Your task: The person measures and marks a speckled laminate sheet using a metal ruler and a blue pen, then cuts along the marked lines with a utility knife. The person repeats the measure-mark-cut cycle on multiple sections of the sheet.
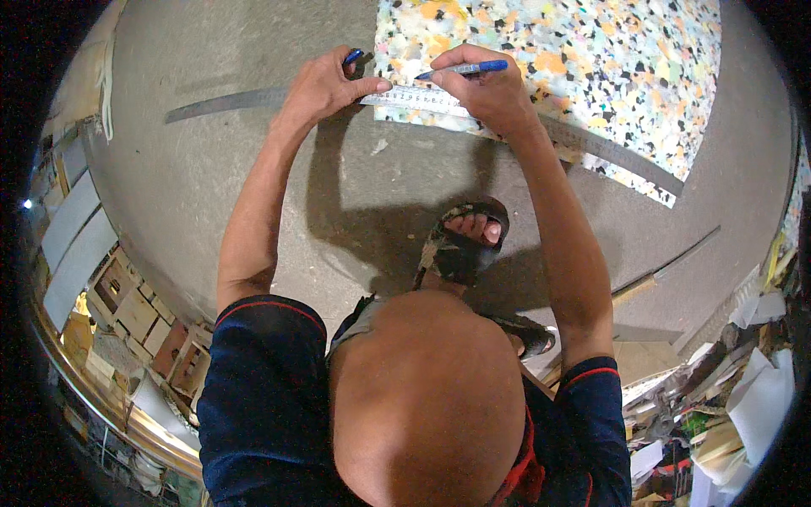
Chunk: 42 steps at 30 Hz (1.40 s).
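A speckled foam sheet [608, 68] of many colours lies on the floor at the far right. Across its near edge stretches a long steel ruler [414, 98], which runs out onto bare floor on the left. My left hand [321, 84] is closed by the sheet's left corner, its thumb pressing on the ruler. Between its curled fingers shows a small blue piece, seemingly a pen cap [353, 57]. In a pinch, my right hand [498, 93] holds a blue marker pen [486, 67], tip pointing left, just above the ruler's far edge. Its lower side rests over the ruler.
My sandalled foot [465, 237] stands on the concrete floor [203, 186] below the sheet. A thin dark strip [676, 262] lies at the right. Scraps and white offcuts [760, 397] pile up at the lower right; wooden pieces [135, 317] are stacked at the left.
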Available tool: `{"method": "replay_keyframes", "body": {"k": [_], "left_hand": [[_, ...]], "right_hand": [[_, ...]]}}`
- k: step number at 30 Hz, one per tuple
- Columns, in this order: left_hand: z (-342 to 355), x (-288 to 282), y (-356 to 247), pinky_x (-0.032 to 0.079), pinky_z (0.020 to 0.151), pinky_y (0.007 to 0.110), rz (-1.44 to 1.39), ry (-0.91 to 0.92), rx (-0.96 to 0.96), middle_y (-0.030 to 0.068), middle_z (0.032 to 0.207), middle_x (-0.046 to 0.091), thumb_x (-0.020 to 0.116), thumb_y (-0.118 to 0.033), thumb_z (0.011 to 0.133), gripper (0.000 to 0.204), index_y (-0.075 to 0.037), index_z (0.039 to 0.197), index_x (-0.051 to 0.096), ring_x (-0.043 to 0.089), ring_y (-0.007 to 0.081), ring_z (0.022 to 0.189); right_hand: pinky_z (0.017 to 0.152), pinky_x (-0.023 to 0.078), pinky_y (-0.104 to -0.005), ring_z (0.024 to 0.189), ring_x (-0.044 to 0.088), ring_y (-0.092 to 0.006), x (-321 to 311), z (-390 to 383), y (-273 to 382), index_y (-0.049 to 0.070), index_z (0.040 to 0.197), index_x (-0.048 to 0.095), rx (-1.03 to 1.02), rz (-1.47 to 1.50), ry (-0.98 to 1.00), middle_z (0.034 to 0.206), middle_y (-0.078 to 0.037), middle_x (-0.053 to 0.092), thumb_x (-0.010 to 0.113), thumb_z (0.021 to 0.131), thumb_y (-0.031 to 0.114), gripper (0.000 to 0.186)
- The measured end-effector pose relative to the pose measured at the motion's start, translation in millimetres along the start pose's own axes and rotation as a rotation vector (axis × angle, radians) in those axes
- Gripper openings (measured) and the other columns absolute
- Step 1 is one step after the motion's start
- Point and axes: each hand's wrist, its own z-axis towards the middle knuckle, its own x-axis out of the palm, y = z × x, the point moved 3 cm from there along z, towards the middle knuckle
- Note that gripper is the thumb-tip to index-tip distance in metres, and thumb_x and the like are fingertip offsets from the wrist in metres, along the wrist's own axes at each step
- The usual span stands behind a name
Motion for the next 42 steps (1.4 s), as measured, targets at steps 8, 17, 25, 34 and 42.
{"method": "replay_keyframes", "body": {"k": [8, 17, 25, 34, 42], "left_hand": [[-1.8, -1.3, 0.7, 0.051, 0.072, 0.04, -0.022, 0.03, -0.032, 0.0137, 0.084, 0.068, 0.088, -0.061, 0.067, 0.075, 0.001, 0.104, 0.067, 0.065, 0.0251, 0.079], [-4.7, -3.4, -0.4, 0.052, 0.073, 0.041, 0.007, 0.038, -0.06, 0.0133, 0.086, 0.069, 0.088, -0.06, 0.066, 0.074, 0.0, 0.104, 0.068, 0.065, 0.0262, 0.08], [-7.3, -4.9, -1.6, 0.054, 0.079, 0.043, 0.008, 0.022, -0.034, 0.0178, 0.095, 0.072, 0.085, -0.066, 0.066, 0.084, 0.001, 0.112, 0.068, 0.07, 0.0308, 0.089], [-6.1, -5.5, -1.8, 0.054, 0.08, 0.044, -0.019, 0.052, -0.047, 0.0193, 0.097, 0.073, 0.084, -0.065, 0.068, 0.082, 0.002, 0.113, 0.068, 0.07, 0.0321, 0.09], [-8.1, -6.7, -1.8, 0.053, 0.075, 0.042, -0.032, 0.014, -0.011, 0.0182, 0.089, 0.071, 0.085, -0.063, 0.067, 0.078, 0.003, 0.105, 0.068, 0.068, 0.0295, 0.083]], "right_hand": [[0.064, 0.05, -0.0248, 0.071, 0.063, -0.0061, 0.8, -3.5, 3.8, 0.006, 0.098, 0.076, -0.002, -0.117, 0.108, 0.08, 0.0, 0.073, 0.077, 0.088, 0.013, 0.012], [0.062, 0.049, -0.0249, 0.068, 0.061, -0.0062, 5.5, -2.4, 5.1, 0.006, 0.096, 0.077, -0.109, -0.123, 0.081, 0.076, 0.0, 0.072, 0.077, 0.088, 0.015, 0.012], [0.062, 0.05, -0.0253, 0.07, 0.062, -0.0069, 4.3, -6.4, 8.2, 0.005, 0.097, 0.077, -0.01, -0.118, 0.117, 0.08, -0.002, 0.073, 0.076, 0.089, 0.013, 0.012], [0.07, 0.055, -0.0261, 0.078, 0.069, -0.0103, 10.8, -4.0, 1.3, 0.004, 0.098, 0.077, -0.003, -0.045, 0.016, 0.087, -0.006, 0.076, 0.077, 0.089, 0.015, 0.014], [0.068, 0.055, -0.0268, 0.075, 0.069, -0.0107, 11.6, -5.0, 3.1, 0.006, 0.096, 0.077, 0.027, -0.091, 0.023, 0.086, -0.007, 0.076, 0.078, 0.088, 0.016, 0.013]]}}
